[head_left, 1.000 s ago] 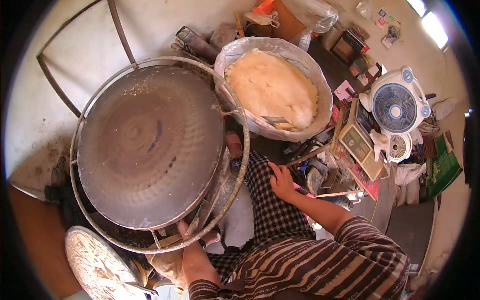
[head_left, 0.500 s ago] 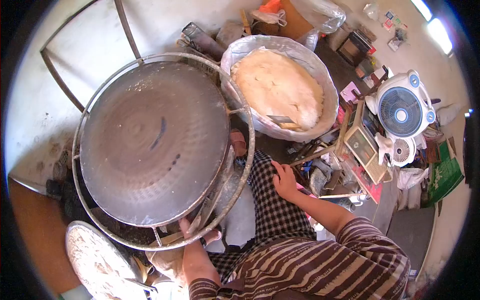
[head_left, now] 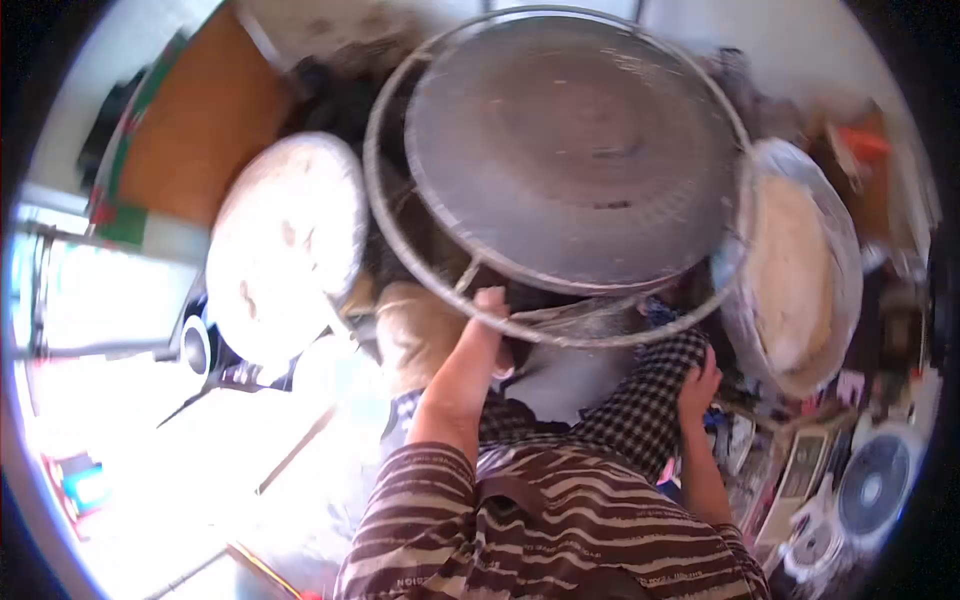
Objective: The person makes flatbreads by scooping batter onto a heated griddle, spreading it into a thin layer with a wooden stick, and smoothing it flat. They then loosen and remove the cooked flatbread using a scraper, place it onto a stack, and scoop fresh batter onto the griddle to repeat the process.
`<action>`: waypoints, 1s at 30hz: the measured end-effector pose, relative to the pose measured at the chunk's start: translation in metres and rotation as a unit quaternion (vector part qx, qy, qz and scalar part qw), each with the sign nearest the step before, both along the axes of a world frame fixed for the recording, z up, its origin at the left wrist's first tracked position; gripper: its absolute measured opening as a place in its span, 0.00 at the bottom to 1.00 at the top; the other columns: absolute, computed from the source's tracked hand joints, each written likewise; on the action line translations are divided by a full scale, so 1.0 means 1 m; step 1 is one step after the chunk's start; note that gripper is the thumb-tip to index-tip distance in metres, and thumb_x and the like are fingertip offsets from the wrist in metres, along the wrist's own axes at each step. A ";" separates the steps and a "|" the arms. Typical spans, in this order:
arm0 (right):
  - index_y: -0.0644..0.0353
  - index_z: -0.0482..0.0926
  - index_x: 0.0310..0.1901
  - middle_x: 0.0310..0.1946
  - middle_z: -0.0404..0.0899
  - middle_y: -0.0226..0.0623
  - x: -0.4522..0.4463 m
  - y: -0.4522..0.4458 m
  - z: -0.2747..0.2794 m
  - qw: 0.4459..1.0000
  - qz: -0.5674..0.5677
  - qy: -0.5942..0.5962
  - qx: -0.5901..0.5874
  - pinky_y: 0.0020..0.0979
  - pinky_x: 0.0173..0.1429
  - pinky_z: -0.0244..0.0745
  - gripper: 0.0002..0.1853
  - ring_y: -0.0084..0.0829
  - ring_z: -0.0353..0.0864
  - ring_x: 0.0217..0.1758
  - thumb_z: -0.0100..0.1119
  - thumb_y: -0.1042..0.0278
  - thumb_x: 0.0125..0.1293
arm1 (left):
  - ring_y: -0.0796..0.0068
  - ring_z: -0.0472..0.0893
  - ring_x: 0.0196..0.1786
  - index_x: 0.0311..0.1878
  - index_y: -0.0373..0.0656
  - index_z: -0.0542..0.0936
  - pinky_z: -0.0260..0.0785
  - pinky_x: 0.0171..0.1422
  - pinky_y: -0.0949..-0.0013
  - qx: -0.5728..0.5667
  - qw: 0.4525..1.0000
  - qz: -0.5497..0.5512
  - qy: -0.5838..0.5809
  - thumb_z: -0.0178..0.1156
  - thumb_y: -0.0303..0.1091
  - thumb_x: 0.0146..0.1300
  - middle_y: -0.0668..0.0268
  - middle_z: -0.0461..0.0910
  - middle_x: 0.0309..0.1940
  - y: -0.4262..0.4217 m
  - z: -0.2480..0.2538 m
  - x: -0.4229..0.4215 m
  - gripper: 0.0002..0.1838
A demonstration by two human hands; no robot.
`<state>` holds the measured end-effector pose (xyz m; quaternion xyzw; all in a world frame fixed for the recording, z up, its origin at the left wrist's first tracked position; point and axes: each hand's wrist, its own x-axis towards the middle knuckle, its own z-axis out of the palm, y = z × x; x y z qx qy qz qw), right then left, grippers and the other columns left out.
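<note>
A large round dark griddle (head_left: 560,150), set inside a metal ring frame (head_left: 590,341), stands in front of me. My left hand (head_left: 490,303) is at the near left edge of that frame, by a spoke below the griddle. Blur and the rim keep its fingers from showing clearly. On my knee, over black-and-white checked trousers (head_left: 645,400), rests my right hand (head_left: 700,385), fingers apart and holding nothing. To the right of the griddle, a plastic-lined tub (head_left: 848,270) holds a big mass of pale dough (head_left: 790,275).
Left of the griddle is a round whitish tray (head_left: 285,235) with a floury surface. A brown board (head_left: 205,115) leans behind it. At the lower right are a box fan (head_left: 872,485), a smaller fan (head_left: 812,545) and clutter. Bright glare covers the lower left.
My view has swung left, so the griddle and tub appear further right and the tray shows fully. My left hand is higher against the ring; my right hand stays on my knee.
</note>
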<state>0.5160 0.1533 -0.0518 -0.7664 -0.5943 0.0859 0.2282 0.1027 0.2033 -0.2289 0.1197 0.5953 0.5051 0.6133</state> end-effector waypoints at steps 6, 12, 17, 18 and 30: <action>0.61 0.75 0.55 0.49 0.72 0.48 -0.039 -0.007 0.043 0.963 0.218 -0.077 0.139 0.43 0.58 0.66 0.19 0.48 0.71 0.51 0.52 0.72 0.61 | 0.68 0.76 0.56 0.60 0.37 0.72 0.70 0.58 0.69 0.085 0.992 -0.094 -0.021 0.50 0.27 0.70 0.60 0.77 0.54 -0.104 0.191 -0.009 0.16; 0.58 0.81 0.48 0.39 0.80 0.37 -0.199 -0.013 0.222 0.787 0.568 0.192 0.145 0.37 0.42 0.73 0.18 0.39 0.78 0.39 0.60 0.79 0.53 | 0.52 0.77 0.47 0.53 0.41 0.75 0.70 0.51 0.57 0.082 0.751 -0.008 0.656 0.56 0.27 0.60 0.54 0.77 0.46 -0.206 0.223 -0.105 0.17; 0.56 0.77 0.51 0.37 0.75 0.33 -0.278 -0.056 0.371 0.494 0.776 0.200 0.336 0.34 0.39 0.69 0.18 0.27 0.75 0.34 0.57 0.65 0.59 | 0.42 0.72 0.54 0.67 0.43 0.62 0.66 0.59 0.51 -0.020 0.711 -0.107 0.694 0.60 0.39 0.58 0.46 0.70 0.56 -0.235 0.074 -0.158 0.34; 0.58 0.76 0.53 0.42 0.72 0.38 -0.285 -0.056 0.373 0.474 0.775 0.227 0.350 0.35 0.45 0.68 0.21 0.31 0.73 0.40 0.58 0.60 0.58 | 0.42 0.73 0.54 0.66 0.44 0.62 0.66 0.58 0.51 -0.032 0.698 -0.131 0.703 0.58 0.38 0.59 0.46 0.71 0.56 -0.236 0.067 -0.158 0.32; 0.45 0.51 0.73 0.42 0.77 0.40 -0.314 -0.018 0.198 0.576 0.502 0.427 -0.483 0.31 0.41 0.81 0.32 0.35 0.82 0.43 0.35 0.39 0.73 | 0.55 0.77 0.50 0.57 0.38 0.72 0.70 0.53 0.59 0.143 0.781 -0.074 0.604 0.57 0.29 0.62 0.55 0.79 0.48 -0.231 0.300 -0.102 0.20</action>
